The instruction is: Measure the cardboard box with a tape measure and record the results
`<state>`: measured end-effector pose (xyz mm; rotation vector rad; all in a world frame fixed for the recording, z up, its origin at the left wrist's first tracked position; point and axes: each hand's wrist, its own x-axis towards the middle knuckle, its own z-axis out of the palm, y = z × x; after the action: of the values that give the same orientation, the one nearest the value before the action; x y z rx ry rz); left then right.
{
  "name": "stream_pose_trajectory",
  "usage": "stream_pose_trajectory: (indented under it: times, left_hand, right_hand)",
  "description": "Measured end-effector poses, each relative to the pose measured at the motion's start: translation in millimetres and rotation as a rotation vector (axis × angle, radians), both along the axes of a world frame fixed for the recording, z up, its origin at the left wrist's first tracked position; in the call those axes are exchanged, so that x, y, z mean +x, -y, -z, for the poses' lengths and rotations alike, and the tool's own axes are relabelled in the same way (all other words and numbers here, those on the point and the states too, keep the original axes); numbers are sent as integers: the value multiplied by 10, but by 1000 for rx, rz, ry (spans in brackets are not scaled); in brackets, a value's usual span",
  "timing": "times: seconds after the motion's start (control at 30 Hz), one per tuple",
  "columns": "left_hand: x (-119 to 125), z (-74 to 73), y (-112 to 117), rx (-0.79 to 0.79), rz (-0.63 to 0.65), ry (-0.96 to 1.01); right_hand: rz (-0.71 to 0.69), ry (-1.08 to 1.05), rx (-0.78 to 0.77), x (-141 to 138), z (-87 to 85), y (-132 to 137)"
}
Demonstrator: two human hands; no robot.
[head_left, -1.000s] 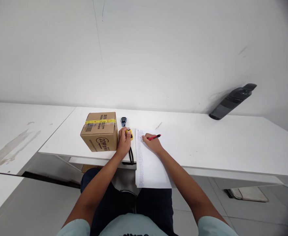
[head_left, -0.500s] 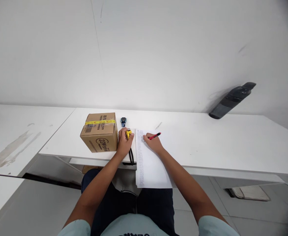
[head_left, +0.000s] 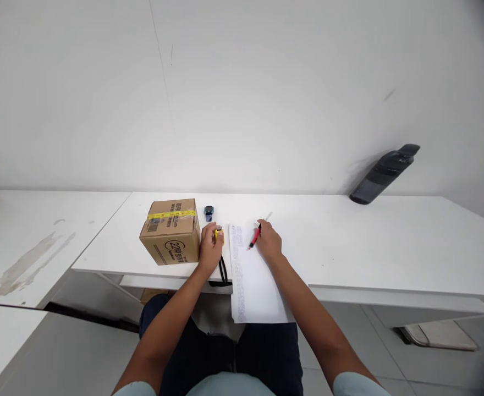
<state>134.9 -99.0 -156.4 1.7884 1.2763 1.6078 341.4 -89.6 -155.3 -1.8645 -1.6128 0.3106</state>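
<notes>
My left hand (head_left: 210, 248) is closed around a small yellow tape measure (head_left: 218, 234) on the white table (head_left: 349, 242), just right of a cardboard box (head_left: 170, 231) with yellow tape. A black strap (head_left: 222, 270) hangs from the tape measure over the table's front edge. My right hand (head_left: 269, 242) holds a red pen (head_left: 254, 237) above a white sheet of paper (head_left: 252, 275) with a column of writing along its left side. The sheet overhangs the table edge toward my lap.
A small blue-black device (head_left: 209, 212) lies behind the tape measure. A dark elongated object (head_left: 384, 172) leans against the wall at the right. A second white table (head_left: 27, 242) with smudges stands to the left. A thin pale stick (head_left: 268, 216) lies beyond the paper.
My right hand has lifted off the writing column and shifted right, the pen now tilted more upright. The left hand stays on the tape measure. The view has tipped slightly.
</notes>
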Motion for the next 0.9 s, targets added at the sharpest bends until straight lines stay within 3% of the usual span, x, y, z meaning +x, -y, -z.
stream_pose_trajectory:
  times: [0.17, 0.3, 0.37, 0.43, 0.53, 0.6, 0.73, 0.9]
  left_hand:
    - [-3, -118, 106, 39, 20, -4]
    - [55, -237, 278, -13, 55, 137]
    - [83, -336, 397, -107, 30, 347]
    - [84, -481, 542, -282, 3, 681]
    - [10, -764, 806, -607, 172, 1131]
    - [-74, -963, 992, -725, 346, 1240]
    - [-228, -1263, 1305, -714, 515, 1219]
    - [-294, -1398, 1515, -604, 519, 1101]
  right_hand:
    - [-35, 95, -44, -53, -41, -30]
    - [-149, 147, -11, -146, -129, 80]
    - [-345, 154, 73, -222, -179, 205]
    - [-613, 116, 195, -313, -230, 379]
    - [-838, 41, 381, -450, -331, 686]
    - [-849, 66, 563, -522, -446, 888]
    - [-753, 302, 918, -616, -780, 1233]
    - [-669, 422, 1059, -778, -1017, 1464]
